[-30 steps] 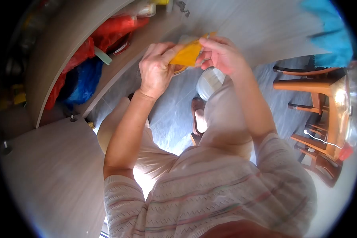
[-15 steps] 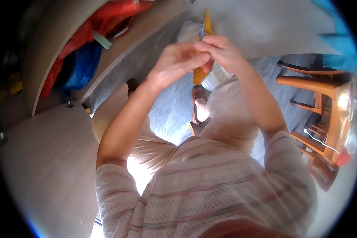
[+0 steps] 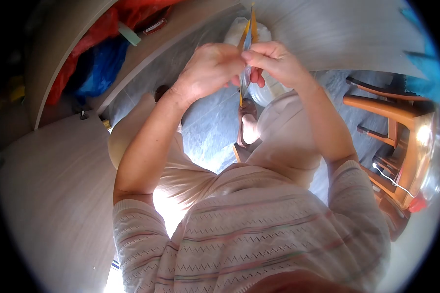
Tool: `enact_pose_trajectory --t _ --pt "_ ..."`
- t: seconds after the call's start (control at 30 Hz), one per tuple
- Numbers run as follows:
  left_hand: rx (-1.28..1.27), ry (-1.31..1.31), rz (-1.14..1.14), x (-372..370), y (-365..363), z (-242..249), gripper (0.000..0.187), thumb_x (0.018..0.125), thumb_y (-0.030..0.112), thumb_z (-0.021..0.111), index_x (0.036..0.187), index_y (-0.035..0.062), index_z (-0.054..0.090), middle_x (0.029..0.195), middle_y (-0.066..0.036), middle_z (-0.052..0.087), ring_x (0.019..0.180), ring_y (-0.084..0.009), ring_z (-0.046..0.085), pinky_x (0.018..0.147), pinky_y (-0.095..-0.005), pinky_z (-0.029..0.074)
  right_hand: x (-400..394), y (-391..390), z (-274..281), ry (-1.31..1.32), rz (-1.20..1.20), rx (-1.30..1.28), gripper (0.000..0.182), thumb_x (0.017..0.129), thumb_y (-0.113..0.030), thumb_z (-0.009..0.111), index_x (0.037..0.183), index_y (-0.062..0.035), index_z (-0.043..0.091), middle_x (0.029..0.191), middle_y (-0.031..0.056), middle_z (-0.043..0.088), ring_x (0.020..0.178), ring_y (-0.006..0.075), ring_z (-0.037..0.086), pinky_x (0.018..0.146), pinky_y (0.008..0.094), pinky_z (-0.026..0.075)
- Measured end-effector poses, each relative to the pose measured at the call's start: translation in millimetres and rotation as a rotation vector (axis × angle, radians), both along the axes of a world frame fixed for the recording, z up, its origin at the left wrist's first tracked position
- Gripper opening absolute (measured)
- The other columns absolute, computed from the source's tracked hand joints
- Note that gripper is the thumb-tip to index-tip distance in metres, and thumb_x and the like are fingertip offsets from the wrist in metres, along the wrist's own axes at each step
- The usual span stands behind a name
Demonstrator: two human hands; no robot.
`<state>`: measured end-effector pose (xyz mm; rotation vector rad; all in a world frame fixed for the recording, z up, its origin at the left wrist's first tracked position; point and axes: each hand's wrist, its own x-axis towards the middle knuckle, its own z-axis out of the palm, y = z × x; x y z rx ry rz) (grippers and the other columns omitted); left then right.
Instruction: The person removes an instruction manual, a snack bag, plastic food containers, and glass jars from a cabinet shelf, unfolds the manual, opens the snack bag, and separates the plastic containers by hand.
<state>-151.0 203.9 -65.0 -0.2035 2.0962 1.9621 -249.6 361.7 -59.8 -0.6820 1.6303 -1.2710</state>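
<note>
A yellow packet with a silvery, translucent side (image 3: 245, 79) is held up in front of my body, seen nearly edge-on. My left hand (image 3: 208, 71) pinches its left edge, fingers curled in. My right hand (image 3: 277, 64) grips the opposite edge between thumb and fingers. Both sets of fingertips almost meet at the packet's middle. Below and behind it is a white tub (image 3: 265, 96), partly hidden by my right hand and leg. Pale plastic wrap (image 3: 235, 31) shows just beyond the packet.
On my left, an open cabinet (image 3: 146, 63) holds red bags (image 3: 95, 51) and a blue bag (image 3: 102, 68); its door (image 3: 58, 195) swings out beside me. Wooden chairs (image 3: 386, 107) stand on the right. A pale panel (image 3: 318, 34) lies ahead, over a grey floor (image 3: 205, 132).
The packet has turned in my hands, so more of its silvery side shows and less yellow. My left hand has shifted slightly left, and the view has tilted a little.
</note>
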Motion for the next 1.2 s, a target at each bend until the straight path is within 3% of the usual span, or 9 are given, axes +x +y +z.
enact_pose_trajectory --t 0.23,0.33,0.57,0.73,0.83,0.93,0.97,1.1,1.2 --pt "0.225 0.096 0.332 5.1 0.0 -16.7 0.017 0.078 0.016 0.050 0.069 0.0024 0.056 0.061 -0.004 0.056 0.052 -0.0106 0.055 0.051 -0.0225 0.043 11.0 -6.2 9.7 -0.047 -0.283 -0.161 0.023 0.086 -0.018 0.052 0.071 -0.0008 0.057 0.063 0.0039 0.055 0.049 0.0139 0.055 0.047 0.0254 0.046" --pt "0.266 0.106 0.407 15.1 -21.3 -9.4 0.019 0.082 0.012 0.047 0.080 -0.0037 0.059 0.073 -0.009 0.062 0.060 -0.0125 0.058 0.057 -0.0234 0.048 -9.9 9.9 3.5 -0.157 -0.289 -0.204 0.019 0.084 -0.015 0.052 0.090 0.0019 0.059 0.072 0.0045 0.059 0.067 0.0155 0.059 0.054 0.0282 0.047" --pt "-0.085 0.142 0.425 33.4 -22.8 -7.3 0.015 0.079 0.008 0.050 0.070 -0.0020 0.056 0.064 -0.007 0.058 0.055 -0.0097 0.055 0.054 -0.0221 0.045 3.8 7.0 11.5 0.061 -0.241 -0.088 0.026 0.084 -0.011 0.053 0.061 -0.0012 0.047 0.058 0.0006 0.047 0.054 0.0158 0.061 0.047 0.0228 0.040" --pt "-0.215 0.154 0.440 45.4 -18.8 -20.9 0.007 0.068 0.004 0.056 0.062 0.0004 0.054 0.053 -0.006 0.054 0.049 -0.0090 0.050 0.049 -0.0222 0.040 11.6 6.8 11.0 0.220 -0.163 -0.100 0.026 0.084 -0.009 0.054 0.061 0.0009 0.046 0.056 0.0009 0.049 0.053 0.0114 0.059 0.044 0.0215 0.040" --pt "-0.381 0.185 0.321 45.4 -20.5 -17.1 0.007 0.074 -0.001 0.056 0.067 0.0002 0.055 0.065 -0.003 0.056 0.052 -0.0093 0.053 0.053 -0.0221 0.043 13.5 4.2 9.3 0.241 -0.140 -0.078 0.026 0.083 -0.008 0.054 0.060 0.0012 0.046 0.057 0.0013 0.051 0.052 0.0093 0.058 0.043 0.0210 0.039" --pt "-0.838 0.344 0.399 35.0 -12.1 -0.2 0.009 0.066 -0.004 0.059 0.069 0.0035 0.057 0.074 -0.006 0.057 0.060 -0.0175 0.056 0.058 -0.0260 0.045 14.6 0.1 6.2 0.258 -0.088 -0.046 0.026 0.083 -0.008 0.054 0.060 0.0008 0.046 0.056 0.0014 0.051 0.050 0.0081 0.057 0.043 0.0207 0.039" --pt "-1.042 0.602 0.452 26.7 -11.5 -3.3 0.017 0.058 -0.004 0.063 0.072 0.0063 0.059 0.086 -0.009 0.055 0.077 -0.0251 0.056 0.066 -0.0318 0.046 15.4 -2.1 4.7 0.266 -0.067 -0.034 0.026 0.083 -0.008 0.053 0.060 0.0006 0.046 0.055 0.0014 0.051 0.050 0.0079 0.056 0.043 0.0207 0.040" --pt "-1.151 0.630 0.125 20.9 -6.3 -8.8 0.018 0.056 0.004 0.065 0.074 0.0078 0.064 0.088 -0.008 0.054 0.084 -0.0260 0.053 0.071 -0.0349 0.044 21.6 -11.3 2.5 0.235 -0.037 -0.007 0.027 0.084 -0.009 0.053 0.059 0.0001 0.045 0.055 0.0020 0.051 0.049 0.0076 0.055 0.042 0.0210 0.040" --pt "-1.224 0.541 0.091 15.2 -4.5 -3.1 0.015 0.058 0.008 0.065 0.073 0.0099 0.065 0.085 -0.007 0.054 0.082 -0.0258 0.053 0.072 -0.0357 0.042 24.5 -14.5 2.5 0.205 -0.013 0.002 0.028 0.084 -0.009 0.053 0.059 -0.0003 0.045 0.055 0.0024 0.051 0.048 0.0076 0.055 0.042 0.0215 0.041"
